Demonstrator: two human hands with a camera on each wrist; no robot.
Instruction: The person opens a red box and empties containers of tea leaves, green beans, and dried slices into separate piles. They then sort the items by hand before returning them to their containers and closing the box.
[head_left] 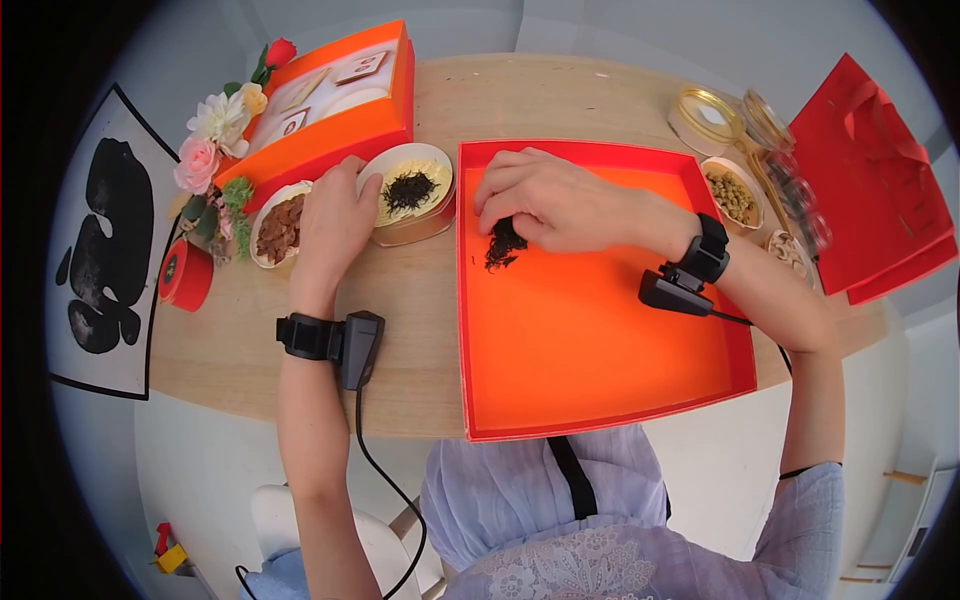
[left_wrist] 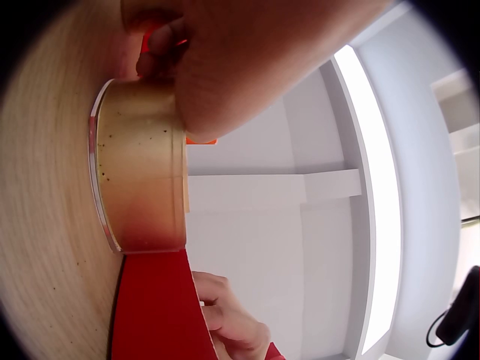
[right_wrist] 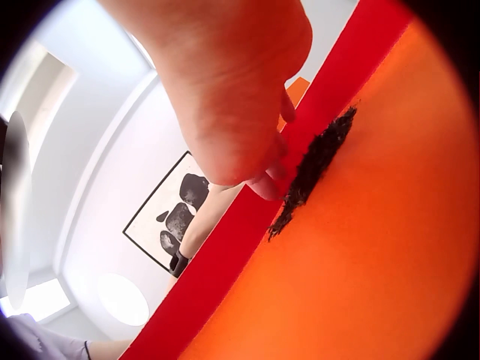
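My left hand (head_left: pixel 340 215) grips the side of a round gold tin (head_left: pixel 415 232), its thumb at the rim. Dark tea leaves (head_left: pixel 408 190) lie on the pale yellow filling in that tin. In the left wrist view the tin (left_wrist: pixel 146 165) stands on the table with fingers behind it. Over the left part of a shallow red-and-orange box (head_left: pixel 600 350), my right hand (head_left: pixel 560 205) is held low, fingers spread and loosely bent. Beneath it, a heap of dark tea leaves (right_wrist: pixel 319 165) lies on the orange floor near the red wall, with fingertips right beside it.
Left of the gold tin is a tin of brown dried pieces (head_left: pixel 280 232). Flowers (head_left: pixel 215 135), an orange gift box (head_left: pixel 330 90) and a small red tin (head_left: pixel 187 275) stand further left. Right are yellowish dried buds (head_left: pixel 732 192), glass jars (head_left: pixel 708 118) and a red bag (head_left: pixel 870 190).
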